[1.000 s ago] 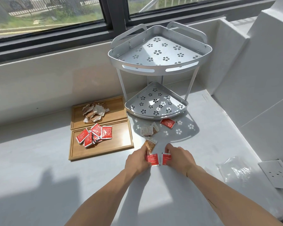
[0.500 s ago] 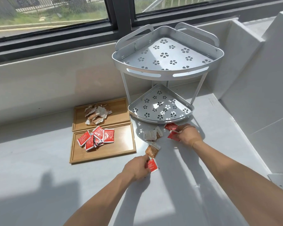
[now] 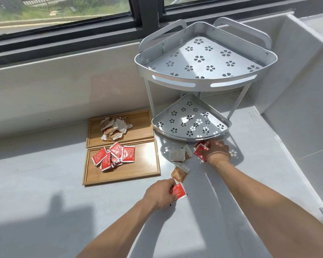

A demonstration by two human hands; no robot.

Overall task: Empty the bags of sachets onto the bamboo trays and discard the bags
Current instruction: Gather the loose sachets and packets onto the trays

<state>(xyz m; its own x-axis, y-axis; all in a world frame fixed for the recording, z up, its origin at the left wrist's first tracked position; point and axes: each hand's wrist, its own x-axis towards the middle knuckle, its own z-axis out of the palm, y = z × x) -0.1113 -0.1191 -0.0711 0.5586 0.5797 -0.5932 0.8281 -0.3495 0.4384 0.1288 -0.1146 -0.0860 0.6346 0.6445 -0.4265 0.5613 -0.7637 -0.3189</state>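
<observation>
The right hand (image 3: pixel 215 152) had left the left hand (image 3: pixel 161 192) and reached toward the rack (image 3: pixel 205 79), pinching red sachets (image 3: pixel 199 152) there, while the left pinched another (image 3: pixel 179 190) on the surface (image 3: pixel 45 183), so strays were apparently being gathered for the bamboo trays (image 3: pixel 138 170).

On the white surface (image 3: pixel 45 183) two bamboo trays sit edge to edge: the far tray (image 3: pixel 138 127) holds brown and white sachets (image 3: pixel 113 128), the near tray (image 3: pixel 144 164) red ones (image 3: pixel 114 157). The left hand (image 3: pixel 161 194) pinches a red sachet (image 3: pixel 179 190) just below a loose brown sachet (image 3: pixel 179 174). The right hand (image 3: pixel 215 152) holds red sachets (image 3: pixel 199 150) beside a white one (image 3: pixel 176 155), in front of a two-tier metal corner rack (image 3: pixel 203 84).
</observation>
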